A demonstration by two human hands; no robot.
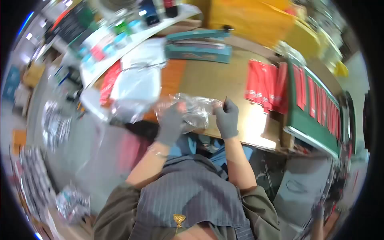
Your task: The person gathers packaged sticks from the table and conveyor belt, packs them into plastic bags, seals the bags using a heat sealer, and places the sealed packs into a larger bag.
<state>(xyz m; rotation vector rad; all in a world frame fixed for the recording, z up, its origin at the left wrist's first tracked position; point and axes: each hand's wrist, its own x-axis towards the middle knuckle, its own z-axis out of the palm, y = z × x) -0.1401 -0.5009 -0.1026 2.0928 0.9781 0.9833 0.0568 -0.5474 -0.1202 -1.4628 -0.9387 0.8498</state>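
Both of my hands wear grey gloves with bare fingertips showing. Between them, above the front edge of the table [216,80], is a crinkled clear plastic bag [196,109]. My left hand [171,125] is closed on the bag's left part, its fingertips somewhat blurred. At the bag's right end, my right hand [227,120] pinches the edge between thumb and fingers. Whether anything is inside the bag, I cannot make out. Left of the bag lies a stack of clear plastic bags [137,85], close to my left hand.
A teal bar sealer [198,52] stands at the back of the table. Red printed packets [262,84] lie on the right, with more on a green box [312,108]. A white shelf [140,38] holds bottles. Another person's gloved hand [318,211] shows at lower right.
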